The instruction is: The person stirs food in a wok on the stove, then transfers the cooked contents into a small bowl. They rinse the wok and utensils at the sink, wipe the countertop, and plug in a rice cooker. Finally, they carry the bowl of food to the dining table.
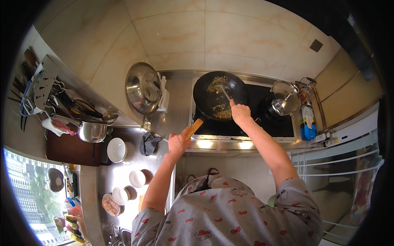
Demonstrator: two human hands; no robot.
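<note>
A dark wok sits on the left side of the black stovetop, its wooden handle pointing toward me and to the left. Wrapped round that handle is my left hand. My right hand, over the wok's near right rim, grips a metal spatula whose slim shaft reaches down into the pan; its head is hard to make out. Small golden-brown chopped bits of food lie in two patches, one at the far side of the wok and one at the near side.
Right of the wok, a lidded glass-and-steel pot stands on the stove. A large steel lid leans against the wall at left. White bowls, a dark cloth and a steel saucepan are on the left counter.
</note>
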